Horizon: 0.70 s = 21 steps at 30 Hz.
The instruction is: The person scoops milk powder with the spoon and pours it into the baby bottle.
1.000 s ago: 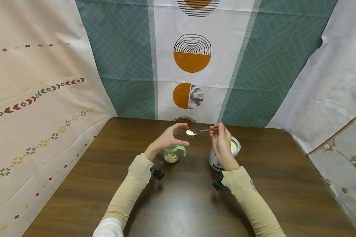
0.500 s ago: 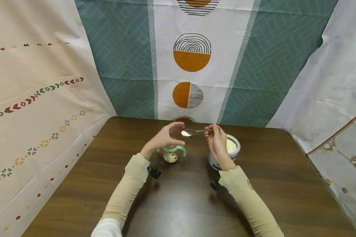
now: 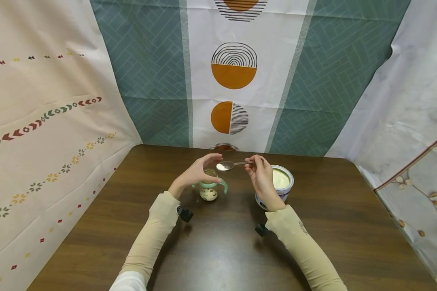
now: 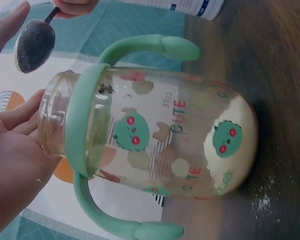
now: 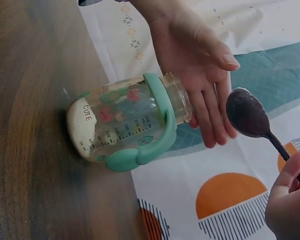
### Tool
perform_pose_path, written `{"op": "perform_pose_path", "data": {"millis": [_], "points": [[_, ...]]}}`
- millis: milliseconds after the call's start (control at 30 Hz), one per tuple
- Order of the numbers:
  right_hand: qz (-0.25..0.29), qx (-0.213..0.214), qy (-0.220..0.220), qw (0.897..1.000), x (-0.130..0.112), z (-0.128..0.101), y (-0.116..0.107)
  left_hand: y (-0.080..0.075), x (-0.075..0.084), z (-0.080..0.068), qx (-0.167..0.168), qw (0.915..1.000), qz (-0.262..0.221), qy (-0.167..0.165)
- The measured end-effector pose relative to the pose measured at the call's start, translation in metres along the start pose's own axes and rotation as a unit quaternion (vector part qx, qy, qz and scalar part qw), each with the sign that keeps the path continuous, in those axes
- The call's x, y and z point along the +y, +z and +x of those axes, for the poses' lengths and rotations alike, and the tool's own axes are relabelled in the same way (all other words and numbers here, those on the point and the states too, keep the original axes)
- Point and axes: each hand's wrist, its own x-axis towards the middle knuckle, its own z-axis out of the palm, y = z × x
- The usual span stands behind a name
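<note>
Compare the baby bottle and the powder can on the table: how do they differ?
The baby bottle is clear, with green handles and cartoon prints; the powder can is opaque white, wider, without handles. The bottle holds only a bottom layer of powder; the can looks nearly full. Both stand upright and open-topped.

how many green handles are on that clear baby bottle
2. On the clear cartoon-print baby bottle, one curved green handle sits toward the white powder tin, the other green handle on the opposite side. None appears hidden.
</note>
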Motion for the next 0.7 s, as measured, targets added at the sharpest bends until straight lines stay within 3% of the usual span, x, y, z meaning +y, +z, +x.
{"op": "perform_pose_path", "data": {"millis": [467, 700], "points": [[-0.040, -0.049, -0.019, 0.998, 0.011, -0.004, 0.006, -0.005, -0.011, -0.004, 0.004, 1.0000, 0.005, -0.004], [-0.064, -0.087, -0.043, 0.993, 0.015, -0.007, 0.011, -0.005, -0.014, -0.006, 0.006, 0.9984, 0.055, -0.011]]}}
